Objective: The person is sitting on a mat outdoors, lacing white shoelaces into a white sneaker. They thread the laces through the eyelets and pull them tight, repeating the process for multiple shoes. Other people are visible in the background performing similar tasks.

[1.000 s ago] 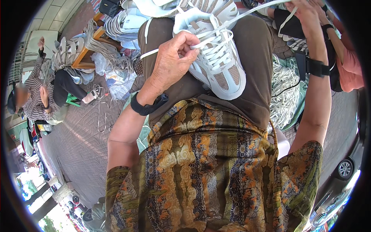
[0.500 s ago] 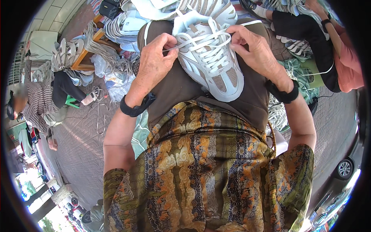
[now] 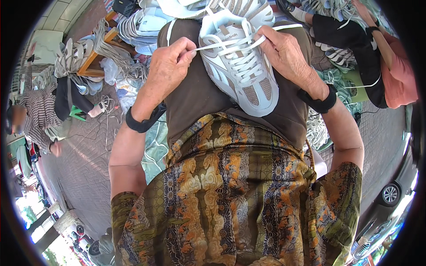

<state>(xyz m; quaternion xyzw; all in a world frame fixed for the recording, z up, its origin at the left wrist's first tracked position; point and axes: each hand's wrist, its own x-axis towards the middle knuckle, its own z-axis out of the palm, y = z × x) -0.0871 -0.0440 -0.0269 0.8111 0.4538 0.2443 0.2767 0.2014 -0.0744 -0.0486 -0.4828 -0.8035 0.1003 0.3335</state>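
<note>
Well, my bare left hand is pinching a flat white lace between thumb and forefinger, off the left edge of the white-and-tan mesh sneaker; my bare right hand is lying nearer, its fingertips gripping lace at the shoe's upper right side. The sneaker is sitting between both hands, its long axis running away from me, toe pointing back toward me and slightly right. It is resting on my brown-trousered lap. Around me, grey patterned paving is spreading out, and a co-worker in a salmon-pink top is sitting rightward.
</note>
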